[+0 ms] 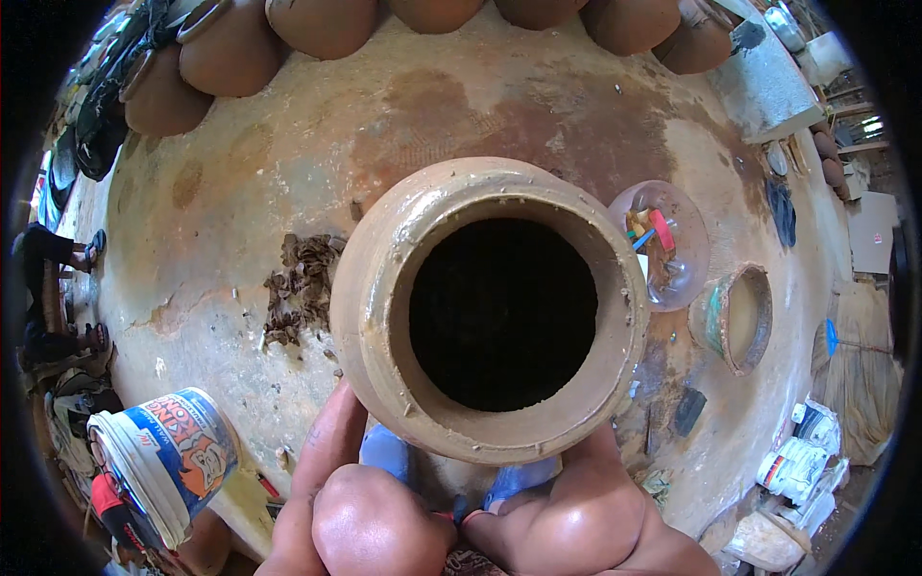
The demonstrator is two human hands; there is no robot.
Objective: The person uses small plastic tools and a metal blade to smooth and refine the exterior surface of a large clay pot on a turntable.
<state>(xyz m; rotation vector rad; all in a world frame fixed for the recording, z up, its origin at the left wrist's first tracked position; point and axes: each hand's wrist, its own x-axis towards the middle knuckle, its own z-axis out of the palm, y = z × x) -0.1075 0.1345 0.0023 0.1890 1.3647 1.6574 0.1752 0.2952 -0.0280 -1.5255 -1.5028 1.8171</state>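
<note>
A large wet brown clay pot (360,288), its wide mouth facing up and its inside dark, stands between my knees. Small lumps of clay stick to its rim (615,379). From the lower left my left forearm (327,437) runs up to the pot's near left side, where the wall covers the hand. My right forearm (597,449) goes under the near right of the rim, and that hand is hidden too. Whether either hand grips the pot does not show. Torn strips of clay (303,283) lie on the floor left of the pot.
Right of the pot are a clear plastic bowl (687,226) of small tools and a rough tub (713,317) of murky liquid. A white-and-blue bucket (158,451) sits at lower left. Finished-looking pots (230,53) line the far edge. Another person's feet (94,252) show at far left.
</note>
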